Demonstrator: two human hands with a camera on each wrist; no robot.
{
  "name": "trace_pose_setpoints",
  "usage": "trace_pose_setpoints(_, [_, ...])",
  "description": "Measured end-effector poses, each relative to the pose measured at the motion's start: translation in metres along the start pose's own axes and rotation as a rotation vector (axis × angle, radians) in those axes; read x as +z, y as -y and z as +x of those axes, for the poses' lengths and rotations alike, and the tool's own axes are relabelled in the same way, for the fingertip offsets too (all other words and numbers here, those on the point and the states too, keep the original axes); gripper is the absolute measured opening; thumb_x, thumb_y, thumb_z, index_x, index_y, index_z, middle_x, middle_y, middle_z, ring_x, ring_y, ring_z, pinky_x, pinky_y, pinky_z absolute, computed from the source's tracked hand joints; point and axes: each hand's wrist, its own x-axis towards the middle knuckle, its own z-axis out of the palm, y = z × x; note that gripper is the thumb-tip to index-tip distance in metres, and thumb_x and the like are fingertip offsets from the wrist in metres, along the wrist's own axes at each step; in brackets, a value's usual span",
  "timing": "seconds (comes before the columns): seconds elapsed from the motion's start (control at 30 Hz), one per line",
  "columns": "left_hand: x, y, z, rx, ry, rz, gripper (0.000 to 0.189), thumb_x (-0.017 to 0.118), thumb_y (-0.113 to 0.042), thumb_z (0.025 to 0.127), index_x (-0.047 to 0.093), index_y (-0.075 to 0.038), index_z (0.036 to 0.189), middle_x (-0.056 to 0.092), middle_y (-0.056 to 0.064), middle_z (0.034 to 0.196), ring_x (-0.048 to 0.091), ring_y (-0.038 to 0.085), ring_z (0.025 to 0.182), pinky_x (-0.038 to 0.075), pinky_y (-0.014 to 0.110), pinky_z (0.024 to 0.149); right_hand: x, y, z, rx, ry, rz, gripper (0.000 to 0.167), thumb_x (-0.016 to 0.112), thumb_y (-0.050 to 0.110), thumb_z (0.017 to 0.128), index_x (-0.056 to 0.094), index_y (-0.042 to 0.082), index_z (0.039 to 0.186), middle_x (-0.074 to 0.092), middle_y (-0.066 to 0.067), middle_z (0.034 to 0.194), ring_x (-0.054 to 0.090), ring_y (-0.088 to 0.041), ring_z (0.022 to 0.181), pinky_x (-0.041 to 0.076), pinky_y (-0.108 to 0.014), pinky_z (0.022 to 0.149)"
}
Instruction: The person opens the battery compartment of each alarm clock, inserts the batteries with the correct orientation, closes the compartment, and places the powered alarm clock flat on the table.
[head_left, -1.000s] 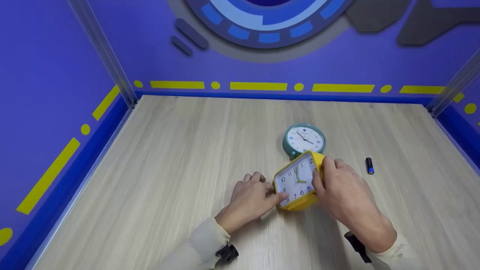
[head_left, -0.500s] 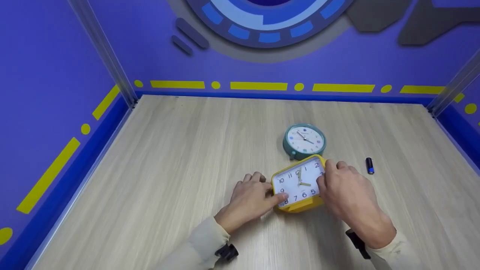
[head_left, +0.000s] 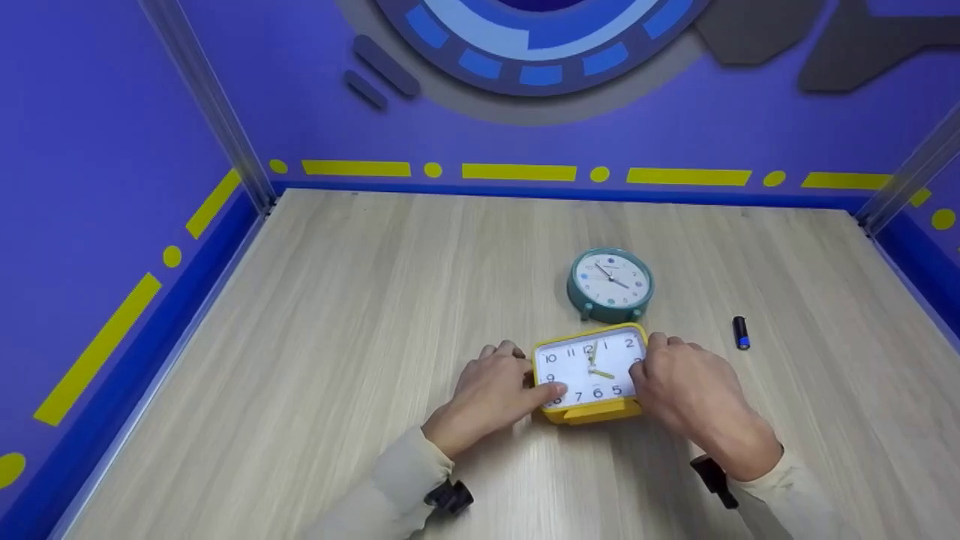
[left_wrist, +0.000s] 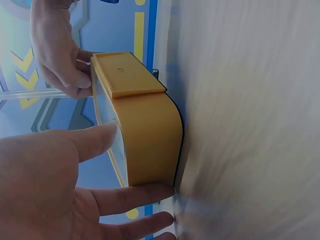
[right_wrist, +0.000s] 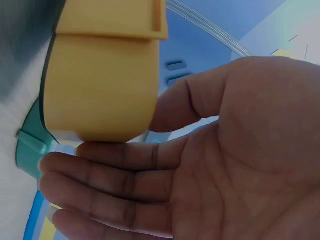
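Left hand (head_left: 489,386) pinches yellow rectangular clock (head_left: 585,379) at its left end, right hand (head_left: 688,386) at the right, both spread to its depth. Round teal clock (head_left: 611,286) just beyond.

Shines evenly over the desk (head_left: 375,285) in the head view, drops soft shadow below the yellow clock (head_left: 574,375), gleams near the bottom edge. Looks hazy, blurs the desk in the left wrist view. Dims the right hand (right_wrist: 200,170) in the right wrist view, bleaches the upper-right corner.
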Motion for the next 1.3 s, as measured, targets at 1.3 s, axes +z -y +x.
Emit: trace_pose_setpoints(1.3, [-0.023, 0.012, 0.001, -0.047, 0.001, 0.081, 0.047, 0.078, -0.05, 0.094, 0.071, -0.003, 0.092, 0.053, 0.003, 0.087, 0.047, 0.02, 0.078, 0.043, 0.035, 0.066, 0.036, 0.019, 0.015, 0.032, 0.209, -0.006, 0.028, 0.062, 0.015, 0.103, 0.056, -0.012, 0.108, 0.056, -0.016, 0.085, 0.054, -0.027, 0.073, 0.052, -0.04, 0.07])
